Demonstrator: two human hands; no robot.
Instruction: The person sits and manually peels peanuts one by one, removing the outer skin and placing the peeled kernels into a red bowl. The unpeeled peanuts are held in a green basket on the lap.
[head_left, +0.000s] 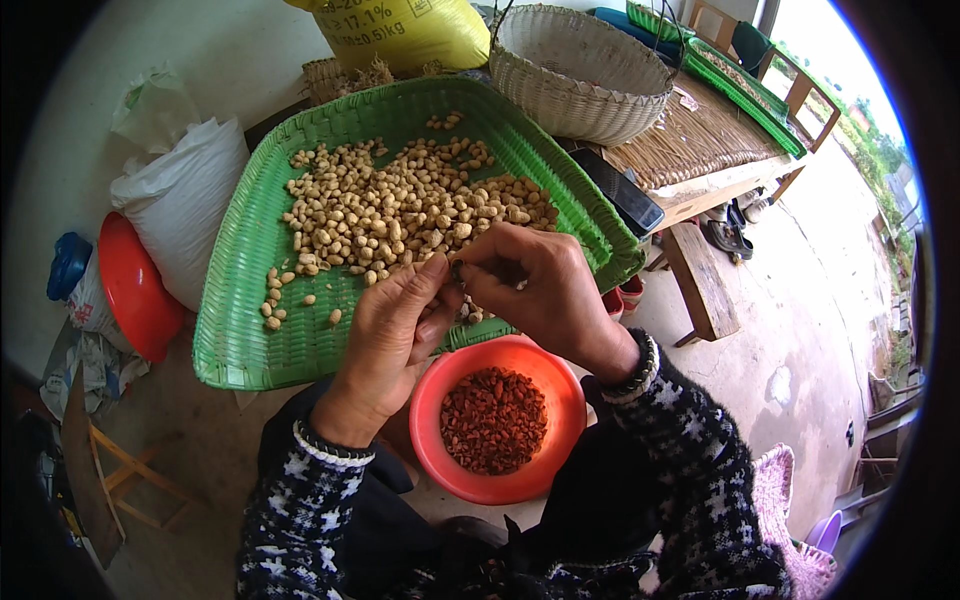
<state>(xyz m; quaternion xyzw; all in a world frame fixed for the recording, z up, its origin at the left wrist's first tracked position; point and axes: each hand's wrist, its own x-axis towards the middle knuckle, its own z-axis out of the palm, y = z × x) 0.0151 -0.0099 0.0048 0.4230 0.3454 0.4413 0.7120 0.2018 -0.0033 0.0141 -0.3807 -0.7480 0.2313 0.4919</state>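
Observation:
Both of my hands meet over the near edge of a green woven plastic tray (247, 300) with a heap of unshelled peanuts (390, 217) in it. My left hand (394, 330) has its thumb and fingers pinched together, the thumb tip touching a small dark object (456, 270). On the other side of that object, my right hand (536, 285) grips it between thumb and forefinger; what it is I cannot tell. Whether the left fingers also hold a peanut is hidden. Below the hands, a red plastic basin (424, 427) holds reddish-brown shelled peanut kernels (495, 420).
A black smartphone (619, 191) lies against the tray's right rim. Behind stand a woven basket (581, 75) and a yellow sack (405, 34). A wooden bench (697, 281) is at the right. White sacks (187, 210) and a red bowl (135, 285) stand at the left.

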